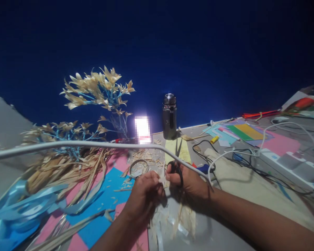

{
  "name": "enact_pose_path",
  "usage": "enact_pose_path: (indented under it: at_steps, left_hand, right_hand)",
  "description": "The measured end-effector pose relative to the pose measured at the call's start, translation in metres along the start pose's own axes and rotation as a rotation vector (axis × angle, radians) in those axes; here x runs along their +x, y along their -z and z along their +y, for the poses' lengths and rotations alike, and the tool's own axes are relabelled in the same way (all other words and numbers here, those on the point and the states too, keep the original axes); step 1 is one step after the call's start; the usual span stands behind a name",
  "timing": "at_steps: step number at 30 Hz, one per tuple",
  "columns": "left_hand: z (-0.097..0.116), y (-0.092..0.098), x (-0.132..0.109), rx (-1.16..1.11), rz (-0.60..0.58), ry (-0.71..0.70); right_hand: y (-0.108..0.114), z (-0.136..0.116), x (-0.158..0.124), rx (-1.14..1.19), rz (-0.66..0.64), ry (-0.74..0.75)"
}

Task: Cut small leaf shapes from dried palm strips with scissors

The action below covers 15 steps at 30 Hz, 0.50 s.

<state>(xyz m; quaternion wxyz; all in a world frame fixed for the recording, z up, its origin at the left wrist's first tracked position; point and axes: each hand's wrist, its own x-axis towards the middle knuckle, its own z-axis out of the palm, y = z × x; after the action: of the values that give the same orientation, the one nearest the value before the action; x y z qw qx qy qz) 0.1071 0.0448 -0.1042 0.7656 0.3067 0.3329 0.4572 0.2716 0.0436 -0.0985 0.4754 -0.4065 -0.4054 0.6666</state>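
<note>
My right hand [191, 183] is closed around the black handles of a pair of scissors [179, 148], whose blades point away from me over a yellow sheet [170, 150]. Close beside it, my left hand [146, 190] is closed in a pinch. A small pale piece [161, 179], like dried husk, shows at its fingertips; its exact shape is too small to tell. Just beyond the left hand lies a roll of tape [138, 168]. Pale scraps [184, 219] are scattered on the table below both hands.
A white cable [94, 143] crosses in front of my view, passing over the right wrist. Husk flowers on blue stems [99, 92], dried husks [68, 174] and blue ribbon [21, 209] fill the left. A dark flask [169, 120] stands behind; a power strip [285, 167] lies right.
</note>
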Motion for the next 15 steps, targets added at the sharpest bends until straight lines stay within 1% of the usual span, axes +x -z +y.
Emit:
enact_pose_path:
  at_steps: [2, 4, 6, 9, 13, 15]
  left_hand:
    - [0.0017, -0.0004, 0.0009, -0.062, 0.013, -0.016]
    - [0.001, -0.0015, 0.0011, -0.079, 0.029, 0.012]
    - [-0.0018, -0.0025, 0.0011, -0.039, 0.017, 0.048]
    - [-0.0061, -0.0016, 0.0021, 0.016, -0.004, 0.049]
    - [-0.0051, 0.0033, 0.004, -0.087, 0.015, 0.056]
    - [-0.0026, 0.0049, 0.0042, -0.116, 0.015, 0.06]
  right_hand:
    - [0.001, 0.0021, 0.002, 0.017, 0.082, 0.029]
    - [0.0008, 0.0047, 0.0031, 0.027, 0.117, 0.052]
    - [-0.0002, 0.0069, 0.0031, 0.034, 0.098, 0.059]
    - [-0.0022, 0.0079, 0.0019, 0.064, 0.059, 0.051]
    - [-0.0028, 0.0043, 0.0008, 0.139, 0.065, 0.018]
    - [-0.0024, 0.0014, 0.0003, 0.162, 0.047, -0.009]
